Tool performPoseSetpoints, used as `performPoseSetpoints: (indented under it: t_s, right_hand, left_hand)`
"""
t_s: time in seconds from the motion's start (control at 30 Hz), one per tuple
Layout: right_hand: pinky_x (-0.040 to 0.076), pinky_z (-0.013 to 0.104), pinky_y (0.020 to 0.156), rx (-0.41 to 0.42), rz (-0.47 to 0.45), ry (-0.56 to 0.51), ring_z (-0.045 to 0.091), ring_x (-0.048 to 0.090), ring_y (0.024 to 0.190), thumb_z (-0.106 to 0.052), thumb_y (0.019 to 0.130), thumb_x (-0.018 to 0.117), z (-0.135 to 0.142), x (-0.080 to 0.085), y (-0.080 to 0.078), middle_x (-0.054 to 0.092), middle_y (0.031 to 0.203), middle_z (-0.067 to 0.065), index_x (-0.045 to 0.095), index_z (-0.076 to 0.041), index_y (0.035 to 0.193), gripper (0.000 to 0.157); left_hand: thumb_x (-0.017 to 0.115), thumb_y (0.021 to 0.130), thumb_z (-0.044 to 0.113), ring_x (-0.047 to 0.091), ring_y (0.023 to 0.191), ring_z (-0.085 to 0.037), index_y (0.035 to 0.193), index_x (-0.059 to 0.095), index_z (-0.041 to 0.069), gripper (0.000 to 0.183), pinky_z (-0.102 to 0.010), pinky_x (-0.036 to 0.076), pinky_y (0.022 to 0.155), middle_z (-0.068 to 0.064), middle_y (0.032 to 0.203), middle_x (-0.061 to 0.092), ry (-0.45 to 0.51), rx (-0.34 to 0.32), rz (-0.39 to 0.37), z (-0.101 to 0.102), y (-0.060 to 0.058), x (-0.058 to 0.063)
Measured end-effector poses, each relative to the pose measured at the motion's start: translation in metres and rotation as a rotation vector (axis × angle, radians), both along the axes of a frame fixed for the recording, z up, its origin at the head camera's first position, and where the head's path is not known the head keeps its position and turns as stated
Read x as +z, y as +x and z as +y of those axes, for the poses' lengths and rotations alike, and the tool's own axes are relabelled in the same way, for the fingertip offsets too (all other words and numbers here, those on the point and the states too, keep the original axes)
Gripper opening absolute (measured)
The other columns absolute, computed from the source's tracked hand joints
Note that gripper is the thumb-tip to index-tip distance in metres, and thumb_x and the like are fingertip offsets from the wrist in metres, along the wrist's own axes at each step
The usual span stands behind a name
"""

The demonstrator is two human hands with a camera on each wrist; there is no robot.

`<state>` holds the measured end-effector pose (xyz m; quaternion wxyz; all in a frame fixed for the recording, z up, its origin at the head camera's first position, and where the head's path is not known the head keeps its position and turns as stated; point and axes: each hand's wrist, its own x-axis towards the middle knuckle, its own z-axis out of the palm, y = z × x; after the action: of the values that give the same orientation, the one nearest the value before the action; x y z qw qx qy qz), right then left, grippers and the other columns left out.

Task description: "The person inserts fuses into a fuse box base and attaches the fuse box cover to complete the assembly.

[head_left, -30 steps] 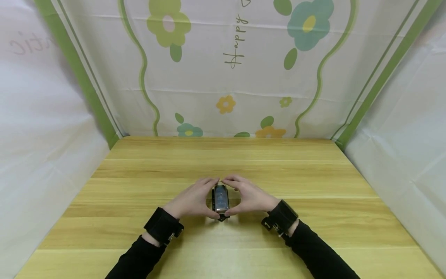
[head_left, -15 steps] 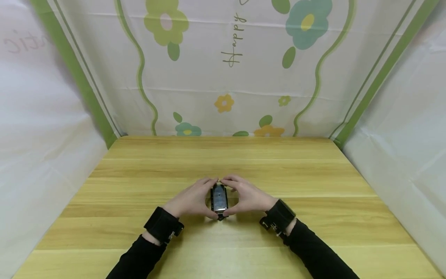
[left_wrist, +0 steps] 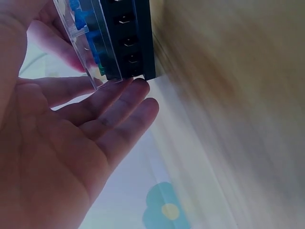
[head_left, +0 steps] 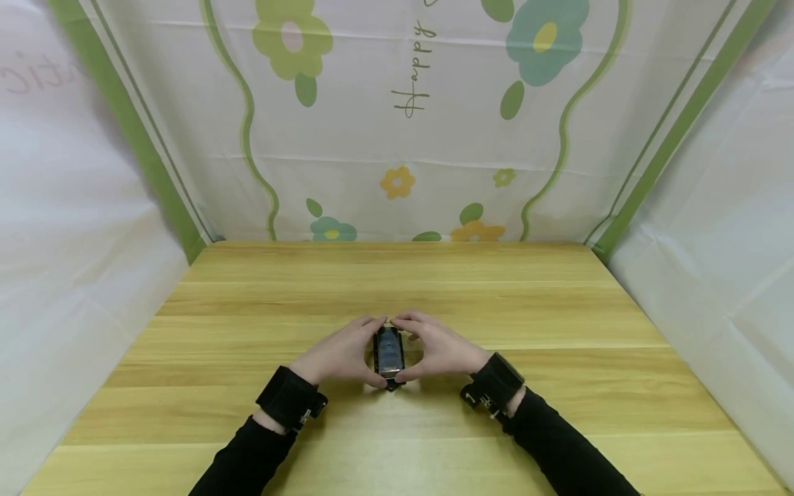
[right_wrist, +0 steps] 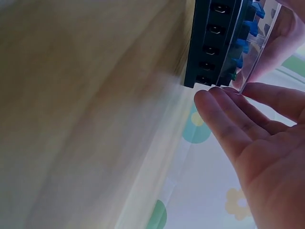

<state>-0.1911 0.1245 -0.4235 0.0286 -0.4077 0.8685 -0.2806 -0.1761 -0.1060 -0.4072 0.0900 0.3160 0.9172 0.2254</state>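
A black terminal block [head_left: 389, 353] with a clear plastic cover stands lengthwise on the table between the two hands. Blue pieces and one green piece show beneath the clear cover [right_wrist: 259, 53] in the right wrist view, with a row of square openings along the black side. My left hand [head_left: 340, 353] holds the block by its ends, thumb at the near end and fingertips at the far end. My right hand [head_left: 443, 350] mirrors this from the other side. In the left wrist view, several fingertips [left_wrist: 139, 87] touch the block's far end. The thumb contacts are hidden in both wrist views.
The light wooden table [head_left: 496, 296] spreads around the hands. Behind it hangs a white cloth [head_left: 347, 131] with flower prints, and white cloth sides [head_left: 80, 241] rise at left and right. Black bands [head_left: 291, 399] sit on both wrists.
The head view has shifted very slightly, so the block appears a little further left. Both hands keep the same hold at its ends.
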Motion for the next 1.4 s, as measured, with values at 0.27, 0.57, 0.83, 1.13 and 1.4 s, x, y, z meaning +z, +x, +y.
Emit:
performPoseSetpoints:
  t_s: [0.27,0.57,0.83,1.13,1.4]
  right_hand:
    - [0.039,0.028,0.096,-0.002,0.010,0.028,0.017,0.042,0.123,-0.050,0.071,0.079,-0.0011,0.0011,0.0006,0.038,0.140,0.005,0.040,-0.004,0.144,0.094]
    - [0.039,0.027,0.097,-0.002,0.010,0.033,0.016,0.042,0.123,-0.048,0.072,0.079,-0.0025,0.0009,0.0001,0.038,0.140,0.004,0.040,-0.005,0.145,0.093]
    - [0.038,0.028,0.097,-0.009,0.014,0.055,0.016,0.041,0.125,-0.048,0.072,0.078,-0.0017,0.0025,-0.0002,0.038,0.142,0.004,0.040,-0.007,0.145,0.092]
    - [0.042,0.033,0.095,0.009,-0.012,0.046,0.025,0.047,0.122,-0.049,0.074,0.076,-0.0016,0.0022,0.0021,0.037,0.144,0.012,0.038,-0.003,0.145,0.093]
    - [0.035,0.032,0.101,-0.018,-0.015,0.083,0.022,0.038,0.130,-0.050,0.073,0.076,-0.0022,0.0028,0.0029,0.037,0.145,0.009,0.037,-0.007,0.147,0.094]
  left_hand:
    - [0.082,0.067,0.047,0.049,0.116,-0.022,0.148,0.029,-0.001,0.108,-0.033,0.043,0.093,-0.013,0.140,0.042,-0.056,-0.001,0.045,0.0024,0.0025,0.0016]
    - [0.081,0.067,0.051,0.047,0.121,-0.023,0.149,0.027,0.000,0.111,-0.034,0.041,0.096,-0.013,0.142,0.039,-0.027,-0.002,0.013,-0.0001,0.0010,0.0013]
    - [0.074,0.071,0.060,0.039,0.128,-0.026,0.151,0.024,0.005,0.109,-0.038,0.037,0.099,-0.011,0.148,0.031,0.032,-0.002,-0.066,-0.0062,-0.0021,0.0000]
    - [0.078,0.070,0.054,0.040,0.127,-0.026,0.150,0.027,0.003,0.107,-0.039,0.036,0.099,-0.012,0.146,0.034,0.030,0.014,-0.085,-0.0040,0.0003,0.0041]
    - [0.079,0.069,0.053,0.047,0.118,-0.024,0.149,0.030,0.003,0.107,-0.036,0.040,0.095,-0.009,0.140,0.041,0.025,0.012,-0.093,-0.0017,-0.0017,0.0044]
